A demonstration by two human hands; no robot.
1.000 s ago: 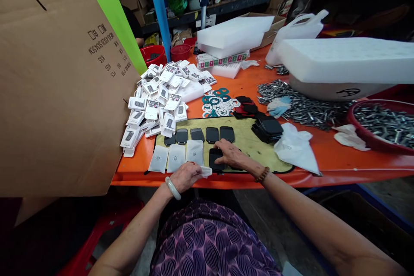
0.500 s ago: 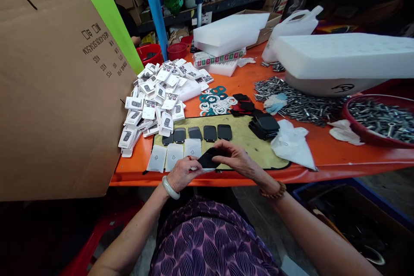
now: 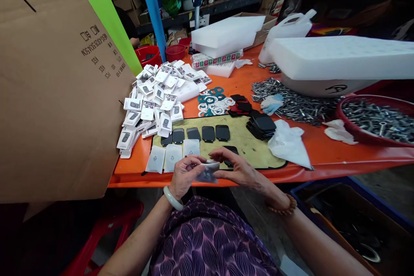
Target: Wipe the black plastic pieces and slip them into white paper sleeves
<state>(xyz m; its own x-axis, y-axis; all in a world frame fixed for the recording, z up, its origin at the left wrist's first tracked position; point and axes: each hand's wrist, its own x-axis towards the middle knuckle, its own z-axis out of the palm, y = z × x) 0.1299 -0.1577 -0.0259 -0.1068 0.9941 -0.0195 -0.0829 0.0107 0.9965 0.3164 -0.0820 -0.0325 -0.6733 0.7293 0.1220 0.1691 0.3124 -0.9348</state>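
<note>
Near the mat's front edge, my left hand [image 3: 186,175] pinches a translucent pouch [image 3: 207,173] that looks slightly blurred. My right hand [image 3: 231,166] is at the pouch's right side, thumb and fingers apart. A black rectangular piece [image 3: 230,155] lies on the yellow mat [image 3: 246,154], partly behind my right hand. Three white pouches with a printed triangle, one of them the left pouch [image 3: 155,159], lie in a row left of my hands. Behind them is a row of several black pieces [image 3: 208,133]. A stack of black pieces [image 3: 262,125] sits at the mat's right.
A pile of small white boxes [image 3: 161,90] stands at the left beside a big cardboard box [image 3: 54,95]. Ring-shaped pieces [image 3: 214,102], metal parts [image 3: 291,102], white foam blocks [image 3: 343,51] and a red basin [image 3: 346,126] fill the back and right.
The black piece that was between my hands now lies on the mat at the right. The pouch is now upright in my left fingers, and my right hand has opened and moved slightly right.
</note>
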